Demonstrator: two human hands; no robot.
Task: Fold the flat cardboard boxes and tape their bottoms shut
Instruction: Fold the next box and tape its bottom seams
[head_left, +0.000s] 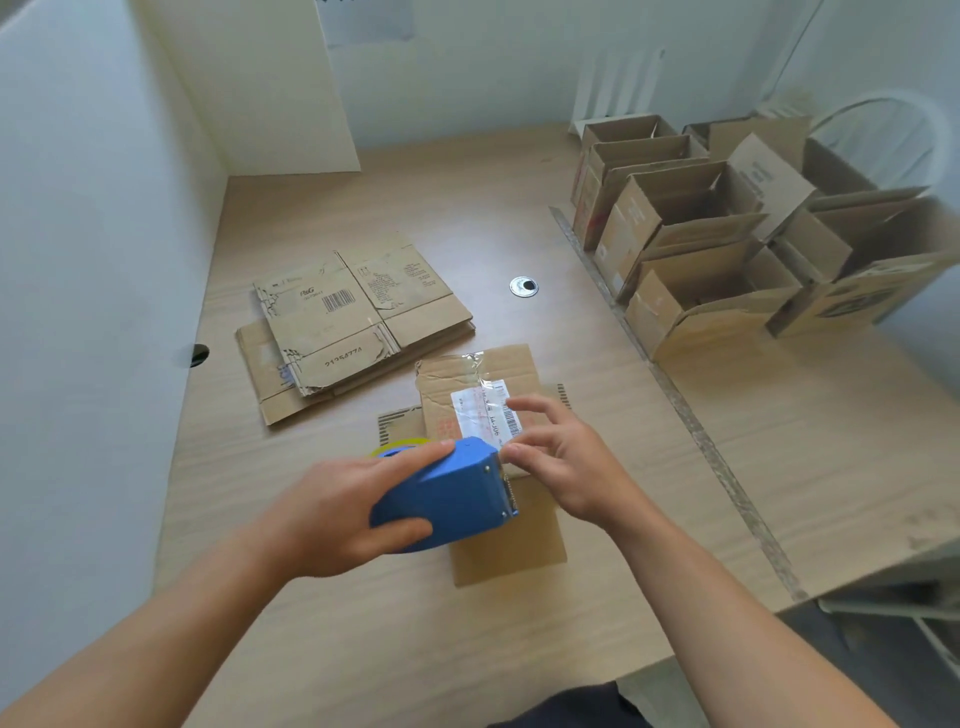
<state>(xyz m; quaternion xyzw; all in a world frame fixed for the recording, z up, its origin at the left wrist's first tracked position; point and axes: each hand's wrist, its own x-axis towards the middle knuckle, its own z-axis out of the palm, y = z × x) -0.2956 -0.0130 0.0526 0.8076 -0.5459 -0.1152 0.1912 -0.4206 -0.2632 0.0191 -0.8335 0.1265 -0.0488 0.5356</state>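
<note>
Blue tape dispenser (447, 493) sits clamped in the left hand (332, 514), fingers wrapped over its top, thumb along the near side. We see only a yellow sliver of the tape roll (397, 446) past the knuckles; the rest is hidden by the hand and the housing. Just right of that grip, at the dispenser's toothed end, the right hand (566, 462) has fingers half curled and loosely spread, tips at the cutter edge. We think they touch clear tape there, but we cannot tell whether anything is pinched.

Under both hands lies the box (498, 540) being taped, bottom flaps up, on the table (519, 634). Beyond the right fingertips, a white label (480, 410) with a barcode shows under a crinkled strip of clear tape (475, 371). Label text is unreadable. The box's middle is covered by the dispenser.

Farther out and left of the left hand, a stack of flat boxes (353, 322) lies on the table; how many, we cannot count. Far right of the right hand, a group of folded boxes (701, 249) stands open side up, the outer ones blurred by the lens edge. Between them and the stack is a round cable hole (523, 286) in the table.
</note>
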